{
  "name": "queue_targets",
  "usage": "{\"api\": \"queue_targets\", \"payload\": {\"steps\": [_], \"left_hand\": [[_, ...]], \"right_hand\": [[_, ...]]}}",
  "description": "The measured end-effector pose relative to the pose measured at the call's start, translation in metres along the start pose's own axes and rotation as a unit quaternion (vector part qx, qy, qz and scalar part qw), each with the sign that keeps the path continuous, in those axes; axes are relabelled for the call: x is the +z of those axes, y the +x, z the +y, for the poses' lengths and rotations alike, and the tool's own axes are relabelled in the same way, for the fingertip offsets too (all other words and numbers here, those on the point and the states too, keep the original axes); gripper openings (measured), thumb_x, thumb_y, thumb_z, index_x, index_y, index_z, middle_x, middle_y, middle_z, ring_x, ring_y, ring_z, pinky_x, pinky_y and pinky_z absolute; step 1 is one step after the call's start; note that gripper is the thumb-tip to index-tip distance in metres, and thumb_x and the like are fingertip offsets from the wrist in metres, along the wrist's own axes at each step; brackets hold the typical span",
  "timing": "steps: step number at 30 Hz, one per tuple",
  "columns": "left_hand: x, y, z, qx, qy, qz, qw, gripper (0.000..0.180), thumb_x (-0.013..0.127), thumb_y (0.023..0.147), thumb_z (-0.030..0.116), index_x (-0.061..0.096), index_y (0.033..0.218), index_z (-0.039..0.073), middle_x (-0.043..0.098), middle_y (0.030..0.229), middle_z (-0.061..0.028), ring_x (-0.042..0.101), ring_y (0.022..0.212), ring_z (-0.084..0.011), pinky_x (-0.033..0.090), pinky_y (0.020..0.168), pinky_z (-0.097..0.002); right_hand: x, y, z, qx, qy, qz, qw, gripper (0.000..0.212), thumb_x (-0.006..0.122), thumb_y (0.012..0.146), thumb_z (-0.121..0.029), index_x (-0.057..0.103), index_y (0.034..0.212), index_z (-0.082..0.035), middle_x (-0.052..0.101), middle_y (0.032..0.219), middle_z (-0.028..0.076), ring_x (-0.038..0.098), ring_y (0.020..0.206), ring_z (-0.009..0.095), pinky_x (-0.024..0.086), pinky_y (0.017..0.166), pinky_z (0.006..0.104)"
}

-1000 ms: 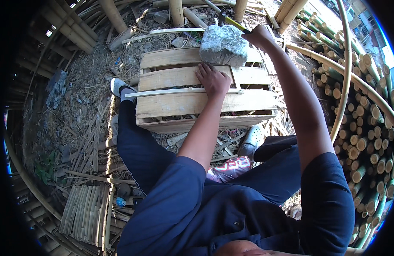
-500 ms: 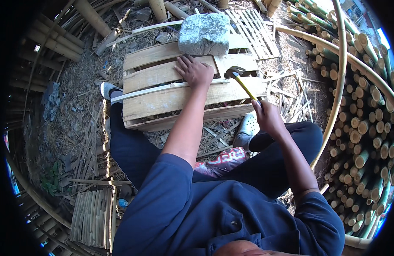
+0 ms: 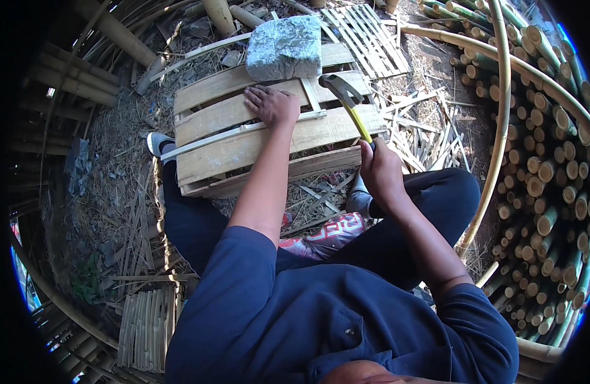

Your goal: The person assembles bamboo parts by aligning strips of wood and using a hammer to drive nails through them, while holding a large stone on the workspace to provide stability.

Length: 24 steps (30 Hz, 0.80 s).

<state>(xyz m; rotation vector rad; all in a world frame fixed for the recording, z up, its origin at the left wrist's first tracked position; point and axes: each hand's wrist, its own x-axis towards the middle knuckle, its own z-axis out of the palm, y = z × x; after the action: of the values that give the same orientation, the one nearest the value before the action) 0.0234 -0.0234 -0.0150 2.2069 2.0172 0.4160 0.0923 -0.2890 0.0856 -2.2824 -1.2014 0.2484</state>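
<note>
left hand [image 3: 274, 106] flat on wooden slat [image 3: 212, 120], right hand [image 3: 381, 170] tight around hammer [image 3: 356, 118]

At the crate's [image 3: 221, 159] near left corner the hands could pass over the bare near slat, but a thin strip [image 3: 212, 141], the left forearm [image 3: 264, 176] and left hand [image 3: 274, 106] obstruct the middle, a stone block [image 3: 284, 48] the far edge, and the hammer [image 3: 355, 115] the right end.
</note>
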Motion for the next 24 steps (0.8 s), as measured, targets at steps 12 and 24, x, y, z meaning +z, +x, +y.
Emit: {"api": "queue_targets", "payload": {"steps": [12, 24], "left_hand": [[0.001, 0.000, 0.001, 0.016, -0.032, -0.001, 0.999, 0.071, 0.035, 0.098, 0.031, 0.027, 0.152, -0.014, 0.024, 0.163, -0.0282, 0.017, 0.155, -0.0365, 0.010, 0.126, -0.0477], [0.000, 0.002, 0.000, 0.015, -0.060, -0.005, 0.998, 0.073, 0.040, 0.097, 0.032, 0.026, 0.153, -0.013, 0.024, 0.163, -0.0269, 0.017, 0.155, -0.0342, 0.005, 0.126, -0.0464]], "right_hand": [[0.020, -0.010, 0.010, -0.057, 0.071, 0.099, 0.991, 0.033, 0.063, 0.099, -0.025, 0.050, 0.084, 0.001, 0.059, 0.061, 0.023, 0.061, 0.060, 0.045, 0.047, 0.055, 0.0536], [0.048, -0.007, 0.018, -0.023, -0.024, 0.016, 0.999, 0.031, 0.062, 0.100, -0.025, 0.055, 0.087, 0.002, 0.060, 0.066, 0.028, 0.061, 0.063, 0.049, 0.048, 0.058, 0.0555]]}}
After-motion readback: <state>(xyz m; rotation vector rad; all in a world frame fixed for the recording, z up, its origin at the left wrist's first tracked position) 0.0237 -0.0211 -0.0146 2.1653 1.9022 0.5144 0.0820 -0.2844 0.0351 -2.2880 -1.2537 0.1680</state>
